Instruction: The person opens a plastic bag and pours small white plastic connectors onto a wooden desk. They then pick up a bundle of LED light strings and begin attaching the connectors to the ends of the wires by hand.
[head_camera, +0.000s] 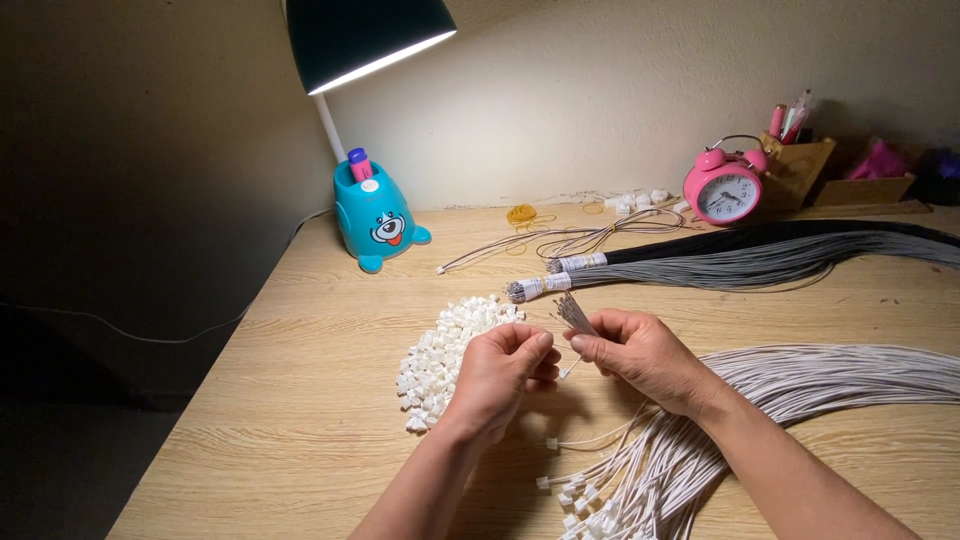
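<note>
Working at a lamplit wooden desk (300, 400), both hands' fingers pinch thin white wires (575, 312).

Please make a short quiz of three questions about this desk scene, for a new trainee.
1. True or false: the right hand holds a bunch of thin wires.
2. What lies just left of the left hand? A) white plugs B) scissors C) a cup
3. What colour is the clock?

Key: 1 true; 2 A; 3 pink.
</note>
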